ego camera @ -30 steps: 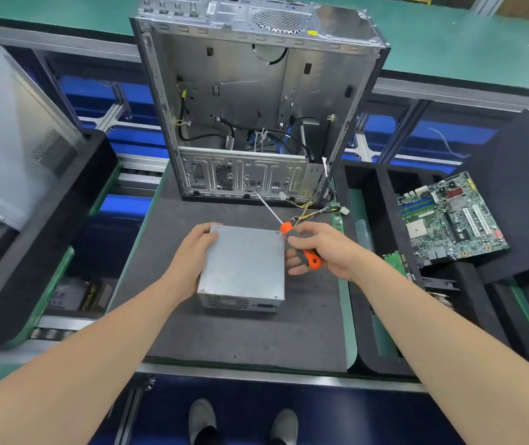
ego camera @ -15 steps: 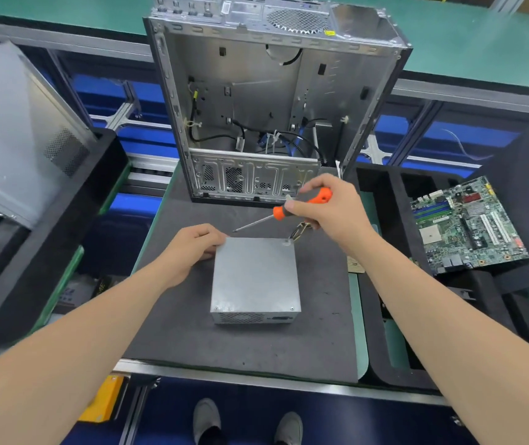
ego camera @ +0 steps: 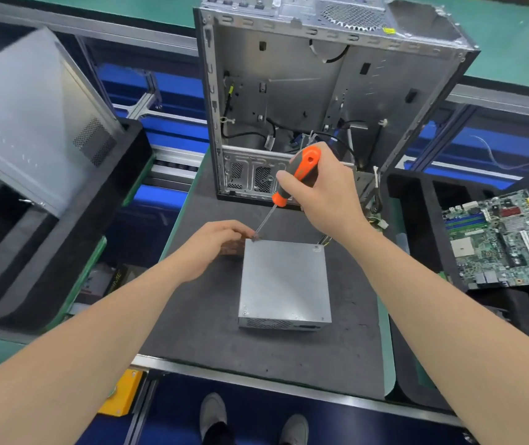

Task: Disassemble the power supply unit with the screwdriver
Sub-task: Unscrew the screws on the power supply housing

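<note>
our right hand (ego camera: 324, 194) is wrapped around the orange-and-black handle of the screwdriver (ego camera: 295, 175), with the shaft slanting down and to the left. its tip meets the far left corner of the power supply unit (ego camera: 284, 281). our left hand (ego camera: 215, 242) sits against that same corner, its fingers curled in beside the tip. that spot is blurred, so we cannot tell whether they pinch the tip, hold the unit or merely touch it.

the power supply unit, a plain grey metal box, lies flat on the dark grey mat (ego camera: 208, 332) in the middle of the workstation. its vented face is turned toward us, and a few wires (ego camera: 324, 240) run from its far right corner. just beyond it stands the open computer case (ego camera: 304, 91), upright, with black cables hanging loose inside.

to our right, a green motherboard (ego camera: 500, 239) rests on black foam. to our left, a grey side panel (ego camera: 25, 123) leans tilted in a black foam tray (ego camera: 64, 252). below the mat's near edge, we see our grey shoes (ego camera: 213, 412) on the blue floor.
</note>
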### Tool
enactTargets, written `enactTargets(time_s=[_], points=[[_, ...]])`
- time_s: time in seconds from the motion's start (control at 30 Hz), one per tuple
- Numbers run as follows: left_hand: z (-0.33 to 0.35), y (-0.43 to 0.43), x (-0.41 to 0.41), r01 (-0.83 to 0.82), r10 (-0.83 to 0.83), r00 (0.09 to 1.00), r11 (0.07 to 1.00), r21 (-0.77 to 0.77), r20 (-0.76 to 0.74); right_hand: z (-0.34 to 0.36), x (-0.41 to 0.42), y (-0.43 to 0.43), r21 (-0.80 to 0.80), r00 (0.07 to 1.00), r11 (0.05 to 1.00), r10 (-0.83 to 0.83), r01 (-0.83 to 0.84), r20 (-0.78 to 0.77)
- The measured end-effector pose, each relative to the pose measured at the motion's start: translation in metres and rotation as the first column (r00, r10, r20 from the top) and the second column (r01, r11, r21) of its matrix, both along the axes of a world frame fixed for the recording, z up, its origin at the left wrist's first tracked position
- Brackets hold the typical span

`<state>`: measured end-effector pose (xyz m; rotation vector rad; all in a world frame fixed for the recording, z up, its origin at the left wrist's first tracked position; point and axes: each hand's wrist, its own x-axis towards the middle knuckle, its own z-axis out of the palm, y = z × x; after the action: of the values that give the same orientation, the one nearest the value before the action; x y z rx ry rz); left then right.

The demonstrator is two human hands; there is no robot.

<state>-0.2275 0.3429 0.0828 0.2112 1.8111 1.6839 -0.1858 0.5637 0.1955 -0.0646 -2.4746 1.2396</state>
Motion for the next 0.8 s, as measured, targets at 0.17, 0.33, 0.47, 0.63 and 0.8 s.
enactTargets(time_s=[0.17, 0.33, 0.47, 0.63, 0.8], points=[[0.0030, 0.0012, -0.0003, 0.019, -0.019, 0.999, 1.000, 0.000, -0.033, 0.0010, -0.0037, -0.0048, 0.036, 1.000, 0.999, 0.020, -0.019, -0.023], [0.0034, 0.0019, -0.0003, 0.039, -0.038, 0.997, 0.999, 0.009, -0.062, 0.0038, -0.0041, -0.0043, 0.046, 0.999, 0.999, 0.030, -0.029, -0.029], [0.0011, 0.0018, -0.0013, 0.047, -0.045, 0.996, 0.999, 0.019, -0.072, 0.0028, -0.0050, -0.0042, 0.084, 0.999, 0.996, 0.029, -0.028, -0.020], [-0.0022, 0.0006, -0.0020, 0.051, -0.050, 0.996, 0.998, 0.024, -0.075, 0.0012, -0.0056, -0.0045, 0.079, 1.000, 0.997, 0.022, -0.021, -0.016], [-0.0036, 0.0012, -0.0010, 0.041, -0.039, 0.996, 0.999, 0.030, -0.075, 0.0037, -0.0064, -0.0053, 0.070, 1.000, 0.997, 0.027, -0.027, -0.003]])
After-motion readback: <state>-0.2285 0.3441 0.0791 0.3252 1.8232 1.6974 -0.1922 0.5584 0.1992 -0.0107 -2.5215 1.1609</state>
